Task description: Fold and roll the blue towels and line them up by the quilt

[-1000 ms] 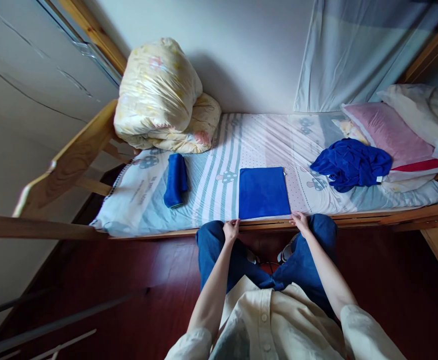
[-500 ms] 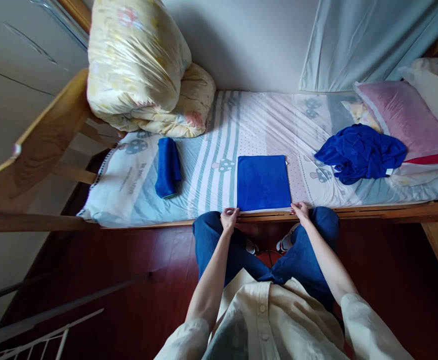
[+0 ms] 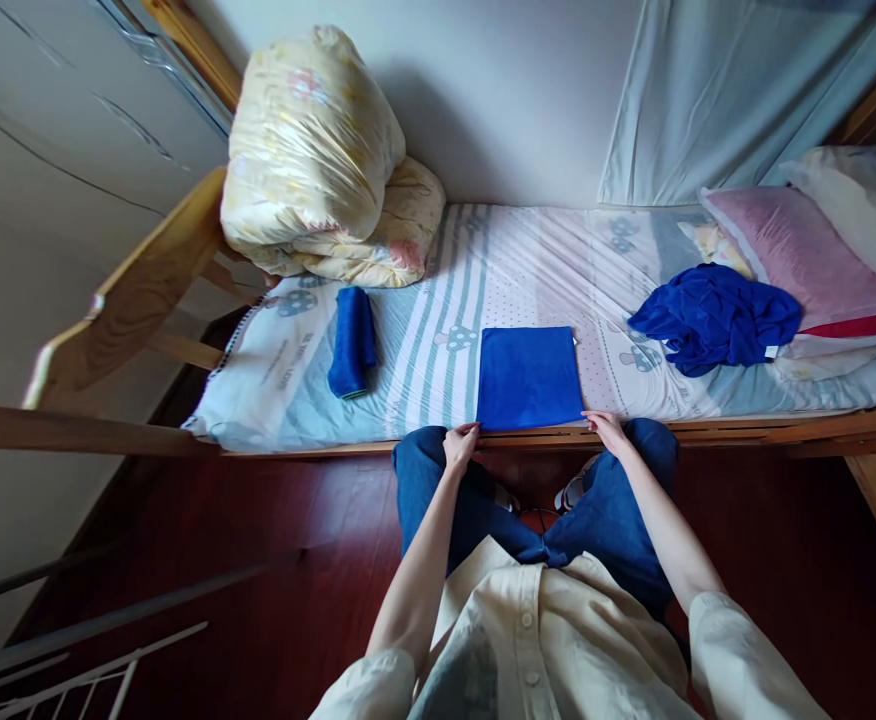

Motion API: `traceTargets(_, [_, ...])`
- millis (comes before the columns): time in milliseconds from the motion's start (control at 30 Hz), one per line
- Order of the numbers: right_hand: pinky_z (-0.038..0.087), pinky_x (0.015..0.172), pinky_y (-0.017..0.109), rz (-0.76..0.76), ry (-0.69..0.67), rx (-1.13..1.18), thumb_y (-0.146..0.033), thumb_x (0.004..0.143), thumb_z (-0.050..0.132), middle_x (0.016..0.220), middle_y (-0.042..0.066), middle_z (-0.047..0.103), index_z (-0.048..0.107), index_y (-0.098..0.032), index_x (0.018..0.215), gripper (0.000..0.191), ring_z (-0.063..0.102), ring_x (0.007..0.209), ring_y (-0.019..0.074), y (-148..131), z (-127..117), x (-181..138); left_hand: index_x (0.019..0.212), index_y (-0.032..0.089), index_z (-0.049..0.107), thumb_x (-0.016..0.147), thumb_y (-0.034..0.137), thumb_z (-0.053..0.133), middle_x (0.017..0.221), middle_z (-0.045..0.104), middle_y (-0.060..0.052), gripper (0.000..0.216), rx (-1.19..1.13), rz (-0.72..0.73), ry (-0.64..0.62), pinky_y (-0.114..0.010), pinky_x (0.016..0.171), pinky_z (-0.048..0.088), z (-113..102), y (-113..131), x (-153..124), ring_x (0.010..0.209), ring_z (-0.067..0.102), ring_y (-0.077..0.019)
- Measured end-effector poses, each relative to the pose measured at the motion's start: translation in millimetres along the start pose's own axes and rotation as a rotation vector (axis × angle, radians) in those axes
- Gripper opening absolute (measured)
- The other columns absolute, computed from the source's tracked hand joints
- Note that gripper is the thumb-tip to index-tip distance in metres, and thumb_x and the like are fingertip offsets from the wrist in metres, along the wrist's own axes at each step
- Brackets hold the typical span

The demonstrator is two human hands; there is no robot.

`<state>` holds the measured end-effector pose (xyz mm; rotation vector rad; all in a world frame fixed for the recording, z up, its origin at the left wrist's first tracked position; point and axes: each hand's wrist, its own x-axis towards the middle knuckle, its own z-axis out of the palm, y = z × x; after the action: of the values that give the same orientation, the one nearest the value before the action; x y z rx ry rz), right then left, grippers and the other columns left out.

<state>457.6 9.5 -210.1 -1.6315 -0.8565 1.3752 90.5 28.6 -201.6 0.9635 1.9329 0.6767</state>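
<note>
A blue towel point(image 3: 529, 378), spread flat as a neat square, lies at the front edge of the bed. My left hand point(image 3: 460, 445) pinches its near left corner. At the near right corner, my right hand point(image 3: 604, 430) has its fingertips closed on the towel's edge. To the left on the sheet lies a rolled blue towel point(image 3: 352, 343). A crumpled heap of blue towels point(image 3: 715, 318) rests on the right, against the pillow; a small white tag shows on it.
The bed point(image 3: 408, 405) has a patterned sheet and a wooden frame. A bulky yellow quilt point(image 3: 310, 150) is piled at the back left. A pink pillow point(image 3: 805, 255) lies at the right end. A pale curtain point(image 3: 678, 110) hangs behind, and a white metal rack point(image 3: 127, 680) stands at lower left.
My view has shifted slightly, so the bed's contents sit a little lower. Both hands stay at the square towel's near corners, and the right fingers look straighter.
</note>
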Motion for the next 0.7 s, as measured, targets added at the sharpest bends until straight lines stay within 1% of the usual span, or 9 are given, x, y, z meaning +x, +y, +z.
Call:
traceTargets(67, [0.053, 0.067, 0.028, -0.032, -0.001, -0.01, -0.037, 0.067, 0.074, 0.074, 0.004, 0.073, 0.08, -0.017, 0.088, 0.03, 0.062, 0.067, 0.0151, -2, 2, 1, 0.102, 0.018, 0.081, 0.073, 0.021, 0.066, 0.077, 0.077, -0.004, 0.033, 0.017, 0.023, -0.016, -0.031, 0.085, 0.057, -2, 2, 0, 0.087, 0.076, -0.0249])
traceTargets(167, [0.054, 0.071, 0.03, -0.091, 0.026, -0.095, -0.035, 0.06, 0.081, 0.075, 0.003, 0.073, 0.079, -0.017, 0.089, 0.035, 0.063, 0.07, 0.0168, -5, 7, 4, 0.105, 0.019, 0.08, 0.07, 0.019, 0.067, 0.08, 0.077, -0.001, 0.037, 0.043, 0.1, -0.055, -0.029, 0.089, 0.056, -4, 5, 4, 0.091, 0.074, -0.0223])
traceTargets(300, [0.054, 0.07, 0.033, -0.173, 0.112, -0.265, -0.039, 0.063, 0.08, 0.072, 0.004, 0.071, 0.077, -0.017, 0.079, 0.027, 0.062, 0.07, 0.0196, -8, 11, 14, 0.093, 0.02, 0.079, 0.073, 0.028, 0.069, 0.085, 0.075, -0.003, 0.024, 0.086, 0.219, -0.022, -0.034, 0.094, 0.055, -3, 11, 16, 0.094, 0.072, -0.0236])
traceTargets(367, [0.055, 0.075, 0.034, -0.228, 0.16, -0.307, -0.037, 0.064, 0.079, 0.081, 0.007, 0.073, 0.075, -0.018, 0.075, 0.023, 0.065, 0.077, 0.021, -8, 14, 20, 0.088, 0.019, 0.078, 0.074, 0.03, 0.068, 0.093, 0.075, -0.006, 0.02, 0.094, 0.283, 0.014, -0.036, 0.098, 0.054, -2, 14, 25, 0.099, 0.071, -0.0248])
traceTargets(467, [0.056, 0.081, 0.033, -0.275, 0.183, -0.232, -0.039, 0.068, 0.077, 0.102, 0.012, 0.075, 0.072, -0.018, 0.079, 0.024, 0.067, 0.092, 0.0231, -7, 19, 30, 0.086, 0.019, 0.074, 0.076, 0.029, 0.067, 0.11, 0.074, -0.01, 0.016, 0.057, 0.366, 0.013, -0.037, 0.104, 0.052, 1, 16, 38, 0.112, 0.068, -0.0251])
traceTargets(500, [0.056, 0.08, 0.033, -0.265, 0.168, -0.192, -0.041, 0.07, 0.075, 0.105, 0.012, 0.075, 0.072, -0.018, 0.083, 0.027, 0.067, 0.094, 0.0231, -5, 21, 33, 0.087, 0.019, 0.073, 0.077, 0.03, 0.066, 0.112, 0.074, -0.01, 0.017, 0.031, 0.373, -0.019, -0.037, 0.102, 0.053, 2, 17, 42, 0.113, 0.067, -0.0245])
traceTargets(567, [0.055, 0.076, 0.031, -0.22, 0.125, -0.143, -0.047, 0.073, 0.073, 0.101, 0.012, 0.075, 0.07, -0.018, 0.091, 0.035, 0.067, 0.089, 0.0222, -2, 24, 38, 0.094, 0.018, 0.07, 0.081, 0.034, 0.063, 0.108, 0.075, -0.009, 0.022, -0.023, 0.339, -0.106, -0.035, 0.091, 0.058, 6, 17, 47, 0.106, 0.069, -0.0229])
traceTargets(633, [0.054, 0.071, 0.03, -0.187, 0.104, -0.148, -0.051, 0.075, 0.072, 0.089, 0.009, 0.074, 0.068, -0.018, 0.094, 0.039, 0.067, 0.081, 0.0213, 2, 25, 44, 0.101, 0.017, 0.067, 0.085, 0.037, 0.059, 0.093, 0.075, -0.006, 0.027, -0.033, 0.277, -0.17, -0.031, 0.075, 0.06, 9, 16, 52, 0.09, 0.071, -0.021])
traceTargets(700, [0.053, 0.07, 0.03, -0.18, 0.122, -0.19, -0.052, 0.076, 0.072, 0.081, 0.007, 0.072, 0.066, -0.018, 0.094, 0.039, 0.067, 0.077, 0.0216, 5, 25, 49, 0.103, 0.018, 0.067, 0.086, 0.039, 0.059, 0.08, 0.072, -0.003, 0.028, 0.023, 0.243, -0.168, -0.028, 0.07, 0.058, 11, 15, 55, 0.079, 0.07, -0.0194])
